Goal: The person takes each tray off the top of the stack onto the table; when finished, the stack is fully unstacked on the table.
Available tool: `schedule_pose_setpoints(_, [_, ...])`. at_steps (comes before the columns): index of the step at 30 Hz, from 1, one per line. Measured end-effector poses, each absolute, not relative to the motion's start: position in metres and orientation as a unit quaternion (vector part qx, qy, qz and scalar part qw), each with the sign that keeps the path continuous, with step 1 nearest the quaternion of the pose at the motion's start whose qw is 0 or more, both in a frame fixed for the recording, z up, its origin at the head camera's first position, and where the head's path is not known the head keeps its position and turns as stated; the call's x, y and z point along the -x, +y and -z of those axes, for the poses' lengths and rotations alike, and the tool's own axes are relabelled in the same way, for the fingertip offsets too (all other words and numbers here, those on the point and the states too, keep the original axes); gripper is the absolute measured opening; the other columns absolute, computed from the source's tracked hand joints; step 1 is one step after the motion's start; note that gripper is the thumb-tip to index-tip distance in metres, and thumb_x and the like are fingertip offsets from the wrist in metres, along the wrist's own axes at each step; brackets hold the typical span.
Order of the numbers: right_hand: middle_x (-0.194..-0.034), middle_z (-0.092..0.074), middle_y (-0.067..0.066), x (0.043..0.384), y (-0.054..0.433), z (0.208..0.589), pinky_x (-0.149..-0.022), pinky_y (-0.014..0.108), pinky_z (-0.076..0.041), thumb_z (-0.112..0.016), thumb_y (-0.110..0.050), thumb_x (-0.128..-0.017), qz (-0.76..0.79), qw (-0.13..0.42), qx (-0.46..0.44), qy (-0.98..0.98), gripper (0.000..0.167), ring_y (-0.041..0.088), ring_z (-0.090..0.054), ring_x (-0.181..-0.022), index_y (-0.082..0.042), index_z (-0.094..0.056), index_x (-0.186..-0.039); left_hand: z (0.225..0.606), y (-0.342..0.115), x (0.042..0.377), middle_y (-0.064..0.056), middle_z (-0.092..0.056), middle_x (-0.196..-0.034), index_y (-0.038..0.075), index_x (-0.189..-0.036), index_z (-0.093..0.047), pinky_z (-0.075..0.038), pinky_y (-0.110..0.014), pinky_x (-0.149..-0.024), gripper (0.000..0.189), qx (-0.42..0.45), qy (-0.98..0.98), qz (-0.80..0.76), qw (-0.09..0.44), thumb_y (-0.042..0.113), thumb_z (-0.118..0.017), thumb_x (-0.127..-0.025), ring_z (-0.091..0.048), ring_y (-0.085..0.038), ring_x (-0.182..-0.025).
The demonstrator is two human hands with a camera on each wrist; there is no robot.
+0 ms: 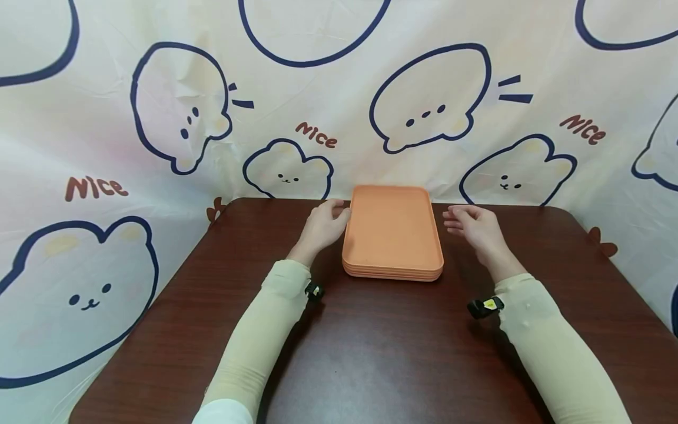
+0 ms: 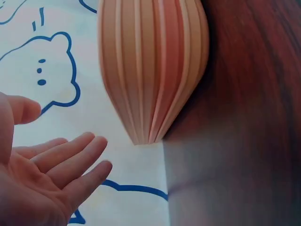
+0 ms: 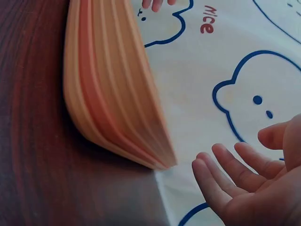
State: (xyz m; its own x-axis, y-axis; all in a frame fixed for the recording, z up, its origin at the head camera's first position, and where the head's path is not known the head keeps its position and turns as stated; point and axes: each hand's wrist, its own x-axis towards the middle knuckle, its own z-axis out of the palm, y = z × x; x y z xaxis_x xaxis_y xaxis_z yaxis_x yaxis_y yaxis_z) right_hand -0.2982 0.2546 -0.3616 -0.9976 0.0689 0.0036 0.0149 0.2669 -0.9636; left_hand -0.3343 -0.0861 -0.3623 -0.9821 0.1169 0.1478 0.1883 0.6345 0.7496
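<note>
A stack of several orange rectangular trays point(image 1: 393, 229) lies near the far edge of the table. My left hand point(image 1: 324, 225) is beside the stack's left side, fingers relaxed and pointing inward; in the left wrist view the palm and spread fingers point(image 2: 77, 162) show nothing in them. On the other side, my right hand point(image 1: 475, 228) hovers a short gap from the stack's right side. The right wrist view shows its loosely bent fingers point(image 3: 235, 172) apart from the layered tray edges point(image 3: 108, 80), one layer redder than the others.
The dark brown wooden table point(image 1: 371, 347) reaches back to a pale cloth wall point(image 1: 296, 100) printed with cartoon bears. Each sleeve carries a black wrist device, seen at the left point(image 1: 314, 291) and the right point(image 1: 484, 307).
</note>
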Motion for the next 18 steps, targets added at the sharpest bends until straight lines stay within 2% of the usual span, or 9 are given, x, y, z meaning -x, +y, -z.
schedule_pose_setpoints(1, [-0.142,-0.068,0.02,0.299,0.255,0.364,-0.105,0.03,-0.06,-0.044,-0.031,-0.118,-0.613,0.017,0.032,-0.789,0.053,-0.001,-0.074,-0.099,0.005,-0.05,-0.156,0.364,-0.085,0.336,-0.014,-0.07,-0.143,0.006,-0.152,-0.059,-0.056,-0.051,-0.111,0.05,0.078,-0.903,0.42,0.043,0.036,-0.055,-0.111,-0.067,-0.032,-0.133])
schedule_pose_setpoints(4, [-0.129,-0.071,0.008,0.302,0.257,0.371,-0.102,0.029,-0.061,-0.045,-0.027,-0.117,-0.631,0.003,0.043,-0.775,0.051,0.002,-0.076,-0.1,0.007,-0.05,-0.155,0.369,-0.085,0.339,-0.014,-0.074,-0.133,0.005,-0.142,-0.066,-0.059,-0.051,-0.104,0.044,0.063,-0.907,0.413,0.044,0.034,-0.057,-0.11,-0.07,-0.032,-0.122])
schedule_pose_setpoints(6, [-0.128,-0.071,0.007,0.305,0.257,0.377,-0.103,0.029,-0.06,-0.045,-0.025,-0.117,-0.637,-0.004,0.048,-0.77,0.051,0.003,-0.076,-0.1,0.008,-0.049,-0.156,0.373,-0.086,0.342,-0.015,-0.075,-0.129,0.005,-0.136,-0.07,-0.06,-0.05,-0.101,0.04,0.056,-0.911,0.406,0.04,0.032,-0.058,-0.11,-0.071,-0.032,-0.116])
schedule_pose_setpoints(12, [-0.153,-0.056,0.029,0.312,0.254,0.391,-0.107,0.032,-0.058,-0.047,-0.02,-0.116,-0.63,-0.018,0.062,-0.774,0.05,0.003,-0.074,-0.101,0.009,-0.048,-0.157,0.386,-0.088,0.348,-0.014,-0.073,-0.125,0.004,-0.127,-0.072,-0.059,-0.047,-0.097,0.034,0.047,-0.92,0.39,-0.008,0.03,-0.064,-0.108,-0.069,-0.03,-0.11])
schedule_pose_setpoints(15, [-0.158,-0.052,0.031,0.313,0.252,0.396,-0.113,0.037,-0.055,-0.047,-0.018,-0.116,-0.62,-0.03,0.062,-0.781,0.05,0.005,-0.072,-0.106,0.009,-0.047,-0.158,0.39,-0.088,0.349,-0.014,-0.074,-0.12,0.003,-0.123,-0.073,-0.059,-0.043,-0.093,0.031,0.048,-0.922,0.382,-0.031,0.029,-0.068,-0.106,-0.067,-0.027,-0.104])
schedule_pose_setpoints(18, [-0.161,-0.05,0.029,0.313,0.25,0.4,-0.119,0.042,-0.05,-0.047,-0.018,-0.116,-0.609,-0.045,0.065,-0.79,0.05,0.015,-0.07,-0.122,0.007,-0.046,-0.159,0.391,-0.086,0.35,-0.013,-0.074,-0.112,0.002,-0.118,-0.074,-0.057,-0.038,-0.085,0.027,0.051,-0.926,0.373,-0.038,0.024,-0.071,-0.104,-0.065,-0.024,-0.096])
